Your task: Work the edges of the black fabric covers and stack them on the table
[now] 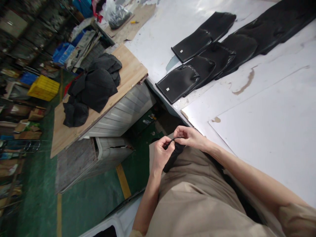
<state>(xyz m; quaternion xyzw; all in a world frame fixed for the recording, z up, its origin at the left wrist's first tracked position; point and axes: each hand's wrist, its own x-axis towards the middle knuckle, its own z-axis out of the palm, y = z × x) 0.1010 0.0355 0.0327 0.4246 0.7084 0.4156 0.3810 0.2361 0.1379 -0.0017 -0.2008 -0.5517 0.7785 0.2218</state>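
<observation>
Khaki clothing under a pinched black piece

Khaki clothing [192, 207] lies nearest. Beside the white table [266, 131], left hand [160, 156] and right hand [191, 136] pinch the black piece [174, 158] by its upper edge. It looks light, soft and pliable (that edge seems the surest hold). Glossy black pieces [177, 80] on the table bear white labels [167, 89], unreadable; no brand shows.

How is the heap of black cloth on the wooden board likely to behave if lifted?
The black cloth will probably be floppy, since it lies in loose, rumpled folds. It may come up unevenly or shed a part, as several flaps overlap. Rolling seems unlikely: it slumps low and wide across the wooden board.
</observation>
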